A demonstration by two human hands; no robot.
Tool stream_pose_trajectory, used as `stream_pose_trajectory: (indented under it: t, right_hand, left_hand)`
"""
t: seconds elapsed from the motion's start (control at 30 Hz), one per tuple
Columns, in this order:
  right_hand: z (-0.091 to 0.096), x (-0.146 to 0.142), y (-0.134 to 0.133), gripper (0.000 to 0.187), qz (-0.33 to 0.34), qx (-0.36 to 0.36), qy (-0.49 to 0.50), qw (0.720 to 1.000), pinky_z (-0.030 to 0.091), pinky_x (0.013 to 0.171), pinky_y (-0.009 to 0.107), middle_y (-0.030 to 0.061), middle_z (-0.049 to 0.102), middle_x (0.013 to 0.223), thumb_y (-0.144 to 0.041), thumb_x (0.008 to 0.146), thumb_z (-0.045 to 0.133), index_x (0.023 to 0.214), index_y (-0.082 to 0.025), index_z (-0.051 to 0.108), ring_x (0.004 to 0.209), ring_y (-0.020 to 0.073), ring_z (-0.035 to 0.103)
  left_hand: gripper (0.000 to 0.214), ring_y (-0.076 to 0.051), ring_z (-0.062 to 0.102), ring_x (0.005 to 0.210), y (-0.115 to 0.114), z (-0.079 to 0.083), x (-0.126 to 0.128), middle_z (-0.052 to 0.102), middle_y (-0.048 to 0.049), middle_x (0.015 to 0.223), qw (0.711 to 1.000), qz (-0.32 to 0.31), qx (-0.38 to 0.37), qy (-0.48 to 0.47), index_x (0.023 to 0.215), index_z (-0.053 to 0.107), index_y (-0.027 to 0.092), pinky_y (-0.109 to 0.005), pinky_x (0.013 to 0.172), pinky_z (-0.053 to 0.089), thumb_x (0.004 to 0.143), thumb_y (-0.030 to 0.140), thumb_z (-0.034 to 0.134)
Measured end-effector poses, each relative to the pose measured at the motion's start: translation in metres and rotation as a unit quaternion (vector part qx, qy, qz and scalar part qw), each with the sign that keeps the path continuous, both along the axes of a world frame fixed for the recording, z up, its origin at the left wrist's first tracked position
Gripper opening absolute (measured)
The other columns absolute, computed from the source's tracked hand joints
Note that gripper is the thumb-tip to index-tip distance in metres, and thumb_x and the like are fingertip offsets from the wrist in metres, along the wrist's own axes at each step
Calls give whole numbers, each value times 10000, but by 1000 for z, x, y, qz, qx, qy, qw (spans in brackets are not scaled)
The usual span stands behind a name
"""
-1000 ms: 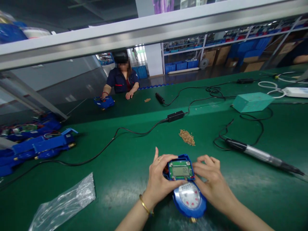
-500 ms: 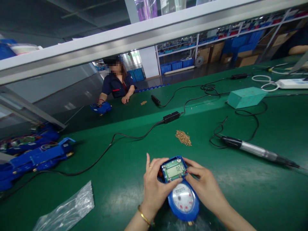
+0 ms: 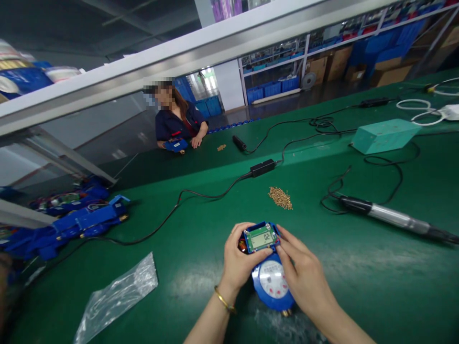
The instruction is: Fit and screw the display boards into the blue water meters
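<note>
Meter lies flat, long axis running away from the person, screen end far, brass nub near. Left hand and right hand both grasp it, fingertips flanking the screen.

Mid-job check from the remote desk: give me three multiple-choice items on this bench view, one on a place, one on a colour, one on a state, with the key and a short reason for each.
1. Where does the pile of brass screws lie?
A. On the green bench top beyond the water meter
B. Inside the clear plastic bag
C. On top of the teal box

2. What colour is the meter's housing?
A. Red
B. Blue
C. White

3. What is the state of the meter's LCD?
A. Blank
C. Covered by a lid
B. Showing digits

Key: 1 A, the screws sit loose on the mat, farther from the camera than the meter. 2 B, blue plastic rims the dial and the display. 3 B, digits show on the screen between the left hand and the right hand, which both grip the meter.
</note>
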State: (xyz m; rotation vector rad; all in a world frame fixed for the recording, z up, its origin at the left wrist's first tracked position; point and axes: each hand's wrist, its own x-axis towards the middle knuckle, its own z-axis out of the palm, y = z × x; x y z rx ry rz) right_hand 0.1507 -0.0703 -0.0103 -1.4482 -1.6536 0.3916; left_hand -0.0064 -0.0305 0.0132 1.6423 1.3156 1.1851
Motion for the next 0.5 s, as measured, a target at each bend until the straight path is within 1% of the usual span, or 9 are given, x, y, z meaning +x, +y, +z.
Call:
stream_pose_trajectory:
  t: [0.17, 0.23, 0.3, 0.37, 0.43, 0.5]
  right_hand:
    - [-4, -1, -5, 411, -25, 28, 0, 999, 556, 989, 427, 137, 609, 1331, -272, 996, 399, 1284, -119, 649, 1175, 259, 634]
    - [-5, 1, -5, 415, -21, 34, -1, 999, 549, 1003, 417, 132, 611, 1330, -254, 995, 398, 1312, -116, 627, 1182, 251, 630]
    - [-3, 2, -3, 418, -5, 25, -16, 1000, 546, 1008, 421, 124, 629, 1306, -254, 996, 385, 1300, -117, 637, 1179, 251, 632]
    - [-1, 4, 0, 442, 12, 2, -40, 999, 535, 1019, 441, 126, 620, 1318, -255, 1002, 349, 1316, -107, 622, 1202, 258, 616]
    - [1, 5, 1, 479, 35, -23, -60, 997, 510, 1043, 461, 131, 557, 1390, -256, 1006, 309, 1381, -91, 556, 1274, 263, 555]
    - [3, 6, -1, 507, 64, -42, -64, 995, 489, 1059, 463, 124, 487, 1453, -269, 1012, 290, 1461, -102, 455, 1335, 254, 489]
  left_hand:
    - [547, -240, 652, 979, 0, -3, 0, 679, -60, 1037, 1000, 2, -10, -13, 1063, 657, 190, -343, 873, 515, 611, 406, 878]
    - [554, -239, 653, 973, 0, -3, -1, 679, -59, 1037, 1000, 2, -9, -15, 1065, 658, 190, -342, 871, 516, 610, 418, 877]
    - [554, -238, 651, 974, 0, -4, -2, 677, -58, 1040, 1000, -1, -8, -16, 1066, 658, 192, -342, 874, 515, 609, 416, 877]
    - [549, -237, 648, 982, 0, -6, -2, 676, -57, 1043, 1000, -5, -6, -16, 1066, 658, 194, -341, 882, 512, 611, 407, 879]
    - [551, -237, 646, 988, 0, -7, -3, 673, -58, 1046, 1000, -5, -2, -16, 1069, 658, 197, -341, 886, 511, 611, 410, 880]
    - [561, -239, 645, 990, 0, -9, -4, 672, -58, 1047, 1000, -1, 2, -14, 1072, 660, 199, -342, 883, 512, 609, 427, 880]
